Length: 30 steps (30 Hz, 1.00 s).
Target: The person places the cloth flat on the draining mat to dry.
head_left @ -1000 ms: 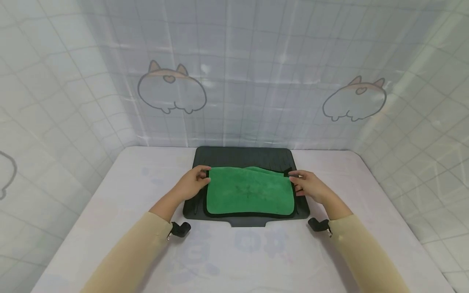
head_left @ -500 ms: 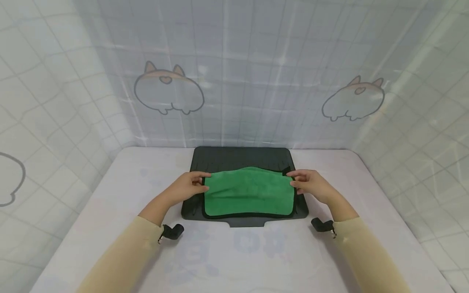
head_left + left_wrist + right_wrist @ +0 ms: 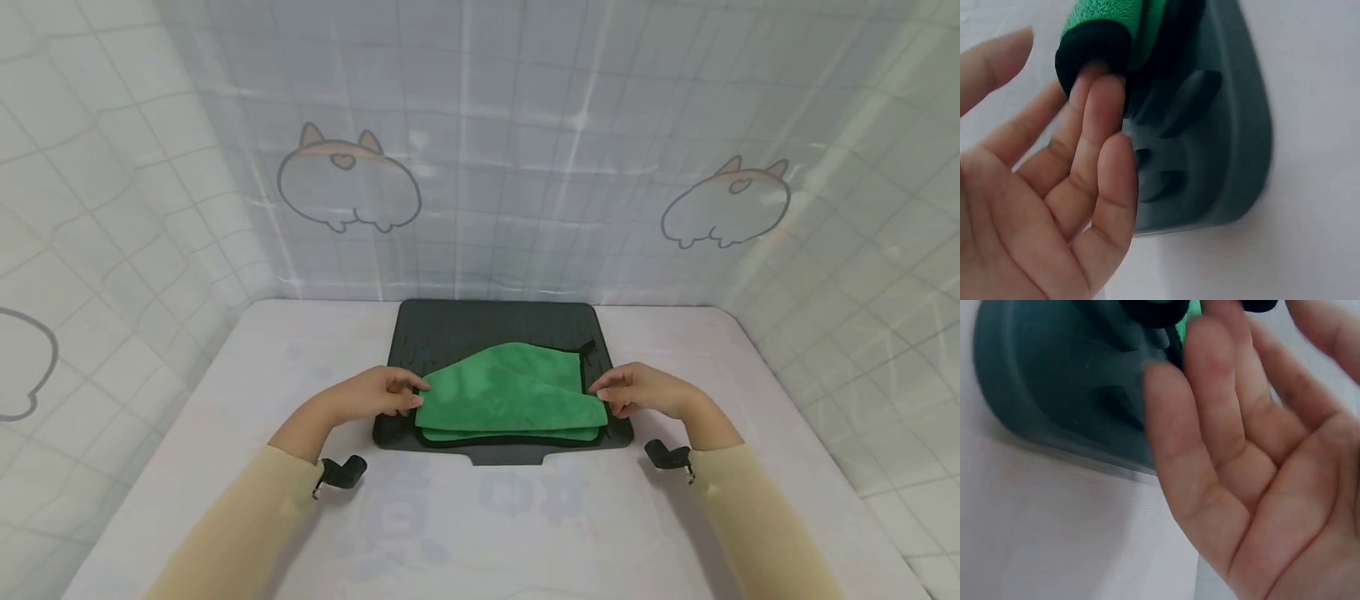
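Note:
A green plush towel [image 3: 502, 396] with black edging lies folded over the dark grey ridged tray [image 3: 491, 321]. Its upper layer slants across the lower one, which shows along the near side and at the far right. My left hand [image 3: 381, 393] holds the towel's left edge between bent fingers; in the left wrist view the fingertips meet the black border, with the thumb standing off to the side. My right hand [image 3: 647, 390] pinches the right edge, thumb and forefinger close together at the fold. In the right wrist view most of the towel is out of frame.
The tray sits on a pale patterned tabletop [image 3: 480, 533], against a tiled-print backdrop [image 3: 540, 167] with corgi drawings. A grey tab [image 3: 506, 458] juts from the tray's near edge. Black wrist-worn pieces [image 3: 343, 472] sit at both cream sleeves.
Both hands have moved toward the person with the towel's upper layer. Its near edge now hangs lower, and more of the under layer shows at the far right.

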Each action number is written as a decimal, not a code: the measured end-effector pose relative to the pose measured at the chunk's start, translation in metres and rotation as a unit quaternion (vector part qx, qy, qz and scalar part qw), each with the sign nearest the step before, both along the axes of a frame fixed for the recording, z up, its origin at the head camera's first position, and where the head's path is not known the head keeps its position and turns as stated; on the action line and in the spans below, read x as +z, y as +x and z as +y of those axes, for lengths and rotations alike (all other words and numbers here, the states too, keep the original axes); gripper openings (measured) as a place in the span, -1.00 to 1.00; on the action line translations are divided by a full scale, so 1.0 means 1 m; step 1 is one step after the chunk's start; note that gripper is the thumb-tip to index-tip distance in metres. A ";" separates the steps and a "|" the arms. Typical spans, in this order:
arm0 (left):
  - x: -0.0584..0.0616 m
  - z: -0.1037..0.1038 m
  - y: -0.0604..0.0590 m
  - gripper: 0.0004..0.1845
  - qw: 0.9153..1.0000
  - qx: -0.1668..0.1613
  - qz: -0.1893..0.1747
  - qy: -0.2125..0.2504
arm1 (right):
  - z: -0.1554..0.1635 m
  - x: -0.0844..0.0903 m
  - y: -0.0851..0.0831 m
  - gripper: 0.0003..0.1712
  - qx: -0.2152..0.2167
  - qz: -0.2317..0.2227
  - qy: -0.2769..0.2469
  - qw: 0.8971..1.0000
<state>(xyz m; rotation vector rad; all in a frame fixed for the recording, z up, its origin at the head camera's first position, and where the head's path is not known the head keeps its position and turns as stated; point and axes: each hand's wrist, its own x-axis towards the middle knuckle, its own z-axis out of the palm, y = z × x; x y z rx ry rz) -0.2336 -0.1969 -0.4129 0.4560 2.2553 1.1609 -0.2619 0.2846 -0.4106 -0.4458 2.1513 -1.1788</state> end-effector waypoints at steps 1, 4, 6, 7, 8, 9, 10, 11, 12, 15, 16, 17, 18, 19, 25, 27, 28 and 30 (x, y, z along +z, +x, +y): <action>0.000 0.000 -0.002 -0.51 1.000 0.011 0.000 0.000 | -0.001 0.001 -0.001 -0.54 -0.008 0.002 0.002 1.000; -0.003 0.001 -0.008 -0.48 0.999 0.038 0.004 -0.003 | -0.005 0.001 -0.005 -0.54 -0.041 0.015 0.001 0.999; -0.009 0.004 -0.012 -0.50 0.999 0.051 0.011 -0.004 | -0.009 -0.001 -0.008 -0.55 -0.065 0.027 0.003 0.997; -0.011 0.005 -0.013 -0.51 0.998 0.059 0.013 -0.003 | -0.012 -0.003 -0.009 -0.55 -0.078 0.034 0.008 0.996; -0.014 0.007 -0.014 -0.53 0.998 0.068 0.014 -0.002 | -0.015 -0.005 -0.010 -0.55 -0.088 0.041 0.011 0.995; -0.016 0.009 -0.015 -0.54 0.997 0.079 0.014 0.000 | -0.017 -0.007 -0.012 -0.55 -0.096 0.046 0.014 0.994; -0.017 0.011 -0.015 -0.55 0.996 0.088 0.015 0.005 | -0.020 -0.009 -0.013 -0.56 -0.105 0.050 0.016 0.993; -0.019 0.013 -0.015 -0.56 0.995 0.098 0.017 0.011 | -0.022 -0.011 -0.013 -0.57 -0.112 0.054 0.019 0.992; -0.019 0.014 -0.015 -0.58 0.994 0.105 0.020 0.016 | -0.024 -0.013 -0.014 -0.57 -0.119 0.056 0.022 0.991; -0.021 0.019 -0.014 -0.62 0.992 0.118 0.036 0.030 | -0.028 -0.016 -0.014 -0.57 -0.123 0.062 0.025 0.990; -0.021 0.019 -0.014 -0.63 0.992 0.118 0.042 0.032 | -0.029 -0.016 -0.013 -0.57 -0.124 0.064 0.023 0.990; -0.022 0.020 -0.014 -0.63 0.991 0.119 0.047 0.033 | -0.031 -0.017 -0.013 -0.57 -0.122 0.065 0.020 0.990; -0.022 0.020 -0.013 -0.62 0.991 0.116 0.052 0.035 | -0.032 -0.018 -0.013 -0.56 -0.119 0.063 0.014 0.991; -0.022 0.020 -0.013 -0.61 0.991 0.112 0.056 0.037 | -0.032 -0.018 -0.013 -0.56 -0.114 0.062 0.010 0.992; -0.021 0.023 -0.009 -0.50 0.992 0.085 0.065 0.063 | -0.035 -0.022 -0.013 -0.57 -0.093 0.068 0.011 0.993; -0.021 0.025 -0.008 -0.49 0.993 0.076 0.063 0.070 | -0.036 -0.022 -0.012 -0.60 -0.087 0.080 0.021 0.993; -0.021 0.025 -0.008 -0.49 0.993 0.070 0.061 0.073 | -0.037 -0.022 -0.012 -0.60 -0.083 0.088 0.025 0.992; -0.020 0.026 -0.007 -0.50 0.993 0.068 0.063 0.071 | -0.038 -0.022 -0.011 -0.62 -0.081 0.103 0.026 0.991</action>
